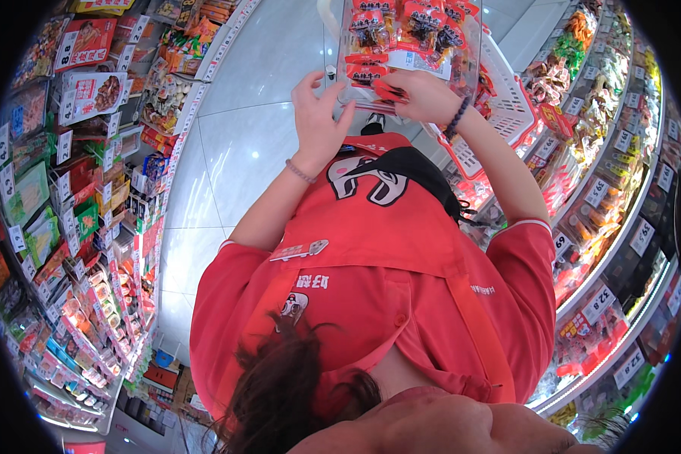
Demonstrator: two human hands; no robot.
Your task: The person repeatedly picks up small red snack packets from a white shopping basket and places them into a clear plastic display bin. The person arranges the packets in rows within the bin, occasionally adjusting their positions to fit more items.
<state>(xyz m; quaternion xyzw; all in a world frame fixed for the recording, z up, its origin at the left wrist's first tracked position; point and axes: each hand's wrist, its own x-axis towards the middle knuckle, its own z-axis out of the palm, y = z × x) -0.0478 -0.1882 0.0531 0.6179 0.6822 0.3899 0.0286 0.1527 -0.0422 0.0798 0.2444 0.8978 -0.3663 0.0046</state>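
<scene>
Ahead of my body is a clear plastic bin [356,102] of small red-and-clear snack packets [423,22]. A white printed card [417,61] lies among them. Over the bin's near side, my right hand [425,97] pinches a red snack packet [389,91], partly hidden by the fingers. My left hand [320,116] is at the bin's near left corner, its fingers spread and nothing in them. Whether its fingertips touch the bin wall, I cannot tell. Beside and partly behind the bin, a white plastic basket [502,85] with a red rim holds more red packets.
Shelves of bagged snacks [91,187] with price tags run along the left. On the right, lit tiered shelves [590,193] hold loose wrapped snacks. Grey floor tiles [238,147] lie between. A red apron [374,227] covers my front, with a black piece of cloth [425,176] at its lower part.
</scene>
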